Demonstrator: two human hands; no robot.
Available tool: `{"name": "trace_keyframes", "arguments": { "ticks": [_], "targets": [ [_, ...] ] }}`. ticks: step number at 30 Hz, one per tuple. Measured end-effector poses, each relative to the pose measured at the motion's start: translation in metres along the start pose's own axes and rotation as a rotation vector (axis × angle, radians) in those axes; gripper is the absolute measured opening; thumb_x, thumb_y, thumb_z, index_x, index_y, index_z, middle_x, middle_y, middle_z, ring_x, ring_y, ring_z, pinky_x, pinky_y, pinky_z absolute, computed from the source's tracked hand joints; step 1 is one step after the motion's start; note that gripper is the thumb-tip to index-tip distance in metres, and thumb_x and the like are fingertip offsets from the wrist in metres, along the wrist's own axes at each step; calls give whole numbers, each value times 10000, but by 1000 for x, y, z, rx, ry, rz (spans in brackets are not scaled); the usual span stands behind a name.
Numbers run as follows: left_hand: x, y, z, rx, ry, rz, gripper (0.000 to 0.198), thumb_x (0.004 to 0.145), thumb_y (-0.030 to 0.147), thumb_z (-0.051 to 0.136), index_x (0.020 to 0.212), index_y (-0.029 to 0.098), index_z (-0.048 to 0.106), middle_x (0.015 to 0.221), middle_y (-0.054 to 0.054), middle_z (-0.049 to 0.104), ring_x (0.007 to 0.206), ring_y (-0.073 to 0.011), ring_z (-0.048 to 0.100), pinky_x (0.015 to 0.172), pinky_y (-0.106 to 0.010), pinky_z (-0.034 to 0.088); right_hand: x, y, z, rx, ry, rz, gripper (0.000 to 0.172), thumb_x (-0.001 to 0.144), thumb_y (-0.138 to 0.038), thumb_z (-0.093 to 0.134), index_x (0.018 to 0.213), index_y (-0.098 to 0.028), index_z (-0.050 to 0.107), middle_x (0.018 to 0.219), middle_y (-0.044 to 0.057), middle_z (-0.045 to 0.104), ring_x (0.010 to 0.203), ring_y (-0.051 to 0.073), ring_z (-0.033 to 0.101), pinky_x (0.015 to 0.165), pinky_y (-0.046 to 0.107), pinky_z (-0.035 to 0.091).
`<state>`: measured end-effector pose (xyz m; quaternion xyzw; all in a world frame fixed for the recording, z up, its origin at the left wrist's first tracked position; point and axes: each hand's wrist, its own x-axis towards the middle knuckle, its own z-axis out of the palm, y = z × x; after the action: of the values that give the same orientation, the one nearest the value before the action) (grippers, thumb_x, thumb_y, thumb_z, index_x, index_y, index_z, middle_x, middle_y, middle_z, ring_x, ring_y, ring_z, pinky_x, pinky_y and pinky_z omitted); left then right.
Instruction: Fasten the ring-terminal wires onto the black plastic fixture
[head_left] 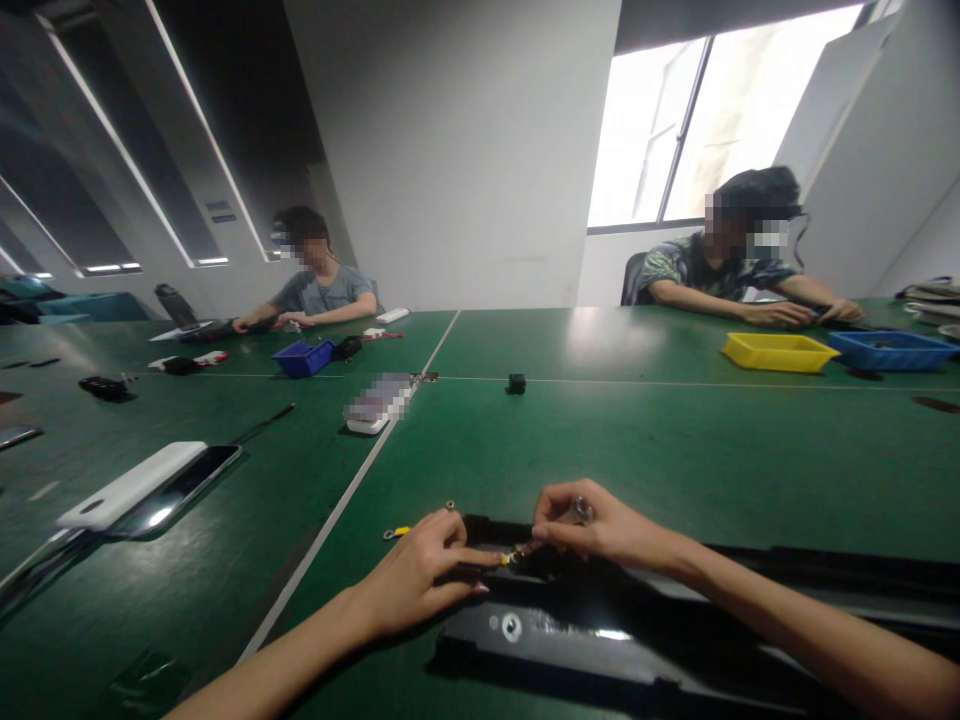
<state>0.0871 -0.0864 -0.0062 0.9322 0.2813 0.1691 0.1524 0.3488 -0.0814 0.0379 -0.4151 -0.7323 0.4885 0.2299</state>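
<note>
A long black housing [559, 628] lies on the green table in front of me. My left hand [420, 570] rests over its left end, index finger stretched toward a small yellow-sleeved ring terminal [507, 560]. A black cable [466, 572] runs between that finger and the thumb. My right hand [592, 522] is closed around a screwdriver with a clear handle [581, 510], its lower end pointing at the terminal. The exact contact there is too small to make out. Beyond my left hand lie another yellow-sleeved ring terminal [397, 534] and a small brass-coloured piece [450, 505].
A white power bank [135, 485] and a phone [184, 490] lie at left, with another white device [379, 402] near the table seam. A small black block [517, 383] sits mid-table. Two people work across the table near blue [302, 358] and yellow [780, 352] bins.
</note>
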Motion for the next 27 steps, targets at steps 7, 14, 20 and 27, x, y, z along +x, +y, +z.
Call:
{"name": "trace_keyframes", "arguments": {
  "ticks": [7, 14, 20, 27],
  "targets": [
    [0, 1, -1, 10, -2, 1, 322, 891, 317, 543, 1213, 323, 545, 890, -28, 454, 830, -170, 452, 757, -289, 408, 2, 1, 2, 106, -21, 14, 286, 774, -427, 604, 782, -143, 570, 586, -18, 519, 492, 75, 427, 418, 172, 344],
    [0, 1, -1, 14, -10, -3, 330, 896, 325, 535, 1226, 320, 537, 888, -31, 450, 825, -169, 447, 744, -281, 406, 2, 1, 1, 115, -25, -36, 277, 785, -414, 597, 837, -145, 557, 601, -37, 482, 504, 74, 416, 423, 175, 352],
    [0, 0, -1, 15, -8, 1, 320, 900, 330, 527, 1220, 322, 538, 892, -32, 451, 829, -172, 447, 749, -290, 401, 1, -1, 1, 109, -23, -19, 288, 768, -424, 612, 822, -146, 560, 593, -38, 480, 504, 77, 423, 426, 178, 356],
    [1, 1, -1, 22, -2, 1, 311, 898, 338, 526, 1207, 319, 550, 891, -32, 451, 827, -173, 448, 741, -282, 406, 1, 0, 0, 1, -29, 16, 337, 760, -469, 609, 734, -133, 610, 567, -12, 518, 488, 78, 429, 431, 185, 341]
  ]
}}
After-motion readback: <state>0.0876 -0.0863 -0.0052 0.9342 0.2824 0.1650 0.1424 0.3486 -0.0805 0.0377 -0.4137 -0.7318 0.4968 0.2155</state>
